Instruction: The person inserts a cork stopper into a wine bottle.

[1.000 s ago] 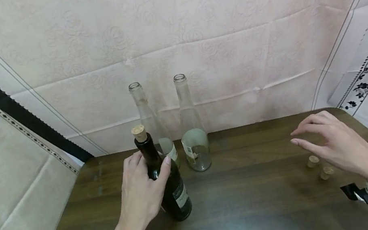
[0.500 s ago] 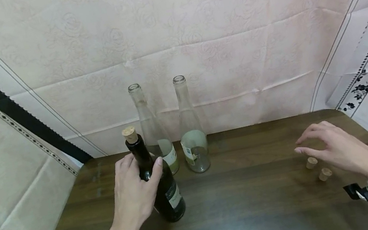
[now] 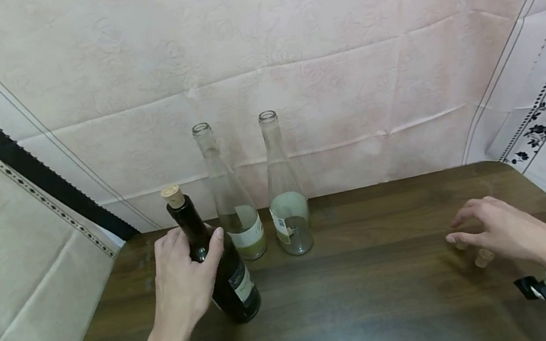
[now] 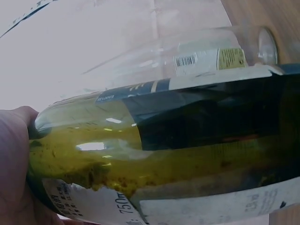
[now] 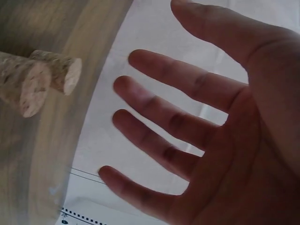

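The bench (image 3: 364,313) runs wide to the right of the tilted wine bottle (image 3: 232,278), itself toward the left edge; two clear bottles (image 3: 290,213) stand near the back edge. The left hand (image 3: 182,278) grips the wine bottle; the right hand (image 3: 514,231) holds nothing, fingers all visibly spread only from its wrist, near two corks (image 5: 23,83).

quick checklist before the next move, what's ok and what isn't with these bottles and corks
1. Dark bottle gripped by the left hand: ok
2. Stopper cork seated in its mouth: ok
3. Its base flat on the table: cannot tell
4. Left clear bottle and right clear bottle upright: ok
5. Loose corks near the right hand: ok, two there
6. Loose cork in that hand's grasp: not ok, it holds nothing
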`<action>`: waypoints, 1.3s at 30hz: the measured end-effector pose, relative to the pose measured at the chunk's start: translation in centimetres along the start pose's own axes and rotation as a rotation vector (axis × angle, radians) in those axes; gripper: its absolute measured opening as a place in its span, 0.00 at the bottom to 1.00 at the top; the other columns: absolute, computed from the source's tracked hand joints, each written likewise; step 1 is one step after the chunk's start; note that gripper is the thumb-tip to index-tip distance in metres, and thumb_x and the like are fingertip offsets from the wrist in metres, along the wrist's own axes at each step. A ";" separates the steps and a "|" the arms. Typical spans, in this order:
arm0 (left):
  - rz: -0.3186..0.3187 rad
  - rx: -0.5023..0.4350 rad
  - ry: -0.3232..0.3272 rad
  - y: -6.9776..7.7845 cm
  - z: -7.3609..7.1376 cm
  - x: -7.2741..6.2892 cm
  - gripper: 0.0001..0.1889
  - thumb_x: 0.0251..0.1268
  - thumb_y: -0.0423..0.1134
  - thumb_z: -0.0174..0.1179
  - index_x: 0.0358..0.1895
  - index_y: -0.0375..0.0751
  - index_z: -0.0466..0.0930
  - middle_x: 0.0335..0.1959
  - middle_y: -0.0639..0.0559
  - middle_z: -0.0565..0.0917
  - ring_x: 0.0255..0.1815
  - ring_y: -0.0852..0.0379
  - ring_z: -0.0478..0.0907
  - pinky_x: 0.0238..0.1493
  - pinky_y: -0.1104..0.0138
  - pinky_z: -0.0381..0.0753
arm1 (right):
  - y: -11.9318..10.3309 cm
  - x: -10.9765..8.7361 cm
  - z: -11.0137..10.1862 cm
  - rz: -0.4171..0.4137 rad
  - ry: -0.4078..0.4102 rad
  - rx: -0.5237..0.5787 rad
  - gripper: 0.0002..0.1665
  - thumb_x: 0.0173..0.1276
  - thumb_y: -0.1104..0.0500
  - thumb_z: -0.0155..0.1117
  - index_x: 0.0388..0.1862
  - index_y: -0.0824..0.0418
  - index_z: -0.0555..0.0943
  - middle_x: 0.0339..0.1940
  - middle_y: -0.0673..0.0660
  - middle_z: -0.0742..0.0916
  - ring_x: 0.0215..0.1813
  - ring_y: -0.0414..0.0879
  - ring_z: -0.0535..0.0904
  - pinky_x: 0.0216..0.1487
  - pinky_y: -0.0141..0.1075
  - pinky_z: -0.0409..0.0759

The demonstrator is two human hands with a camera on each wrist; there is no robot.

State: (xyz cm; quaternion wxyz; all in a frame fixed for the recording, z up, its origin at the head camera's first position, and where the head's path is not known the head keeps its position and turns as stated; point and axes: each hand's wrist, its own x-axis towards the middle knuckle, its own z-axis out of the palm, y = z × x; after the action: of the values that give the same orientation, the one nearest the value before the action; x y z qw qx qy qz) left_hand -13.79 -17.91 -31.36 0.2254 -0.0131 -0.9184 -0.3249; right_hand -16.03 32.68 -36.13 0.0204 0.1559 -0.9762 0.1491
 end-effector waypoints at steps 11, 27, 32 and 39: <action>-0.066 0.014 0.002 -1.6 -1.0 1.1 0.34 0.74 0.66 0.49 0.50 0.33 0.79 0.49 0.38 0.81 0.62 0.41 0.66 0.56 0.45 0.70 | 1.5 0.3 0.0 0.122 -0.229 0.140 0.22 0.69 0.44 0.69 0.45 0.63 0.84 0.50 0.68 0.86 0.30 0.41 0.88 0.45 0.50 0.82; -0.084 0.011 0.060 -3.9 -1.6 3.1 0.33 0.73 0.66 0.51 0.42 0.33 0.79 0.44 0.36 0.81 0.57 0.39 0.66 0.54 0.50 0.61 | 2.8 0.3 0.9 0.085 -0.134 0.021 0.17 0.67 0.49 0.71 0.43 0.61 0.85 0.39 0.55 0.88 0.44 0.53 0.84 0.41 0.46 0.80; -0.104 0.000 0.051 -4.2 -1.6 3.6 0.33 0.72 0.67 0.51 0.43 0.33 0.79 0.47 0.35 0.80 0.59 0.38 0.65 0.57 0.47 0.63 | 3.0 0.3 1.0 0.088 -0.121 0.023 0.17 0.67 0.49 0.71 0.44 0.62 0.84 0.38 0.54 0.87 0.43 0.51 0.83 0.40 0.45 0.79; -0.151 -0.024 0.030 -4.6 -1.8 4.3 0.35 0.71 0.68 0.50 0.48 0.33 0.78 0.51 0.34 0.79 0.64 0.36 0.63 0.60 0.42 0.63 | 3.3 0.5 1.2 0.091 -0.133 0.011 0.14 0.68 0.51 0.70 0.41 0.62 0.85 0.37 0.53 0.86 0.40 0.48 0.82 0.38 0.43 0.78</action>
State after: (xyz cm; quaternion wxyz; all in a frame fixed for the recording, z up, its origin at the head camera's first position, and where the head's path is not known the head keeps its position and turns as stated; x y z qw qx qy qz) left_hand -17.68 -23.10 -31.07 0.2139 0.0582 -0.9093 -0.3523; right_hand -17.55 35.18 -38.22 -0.0522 0.1208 -0.9807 0.1444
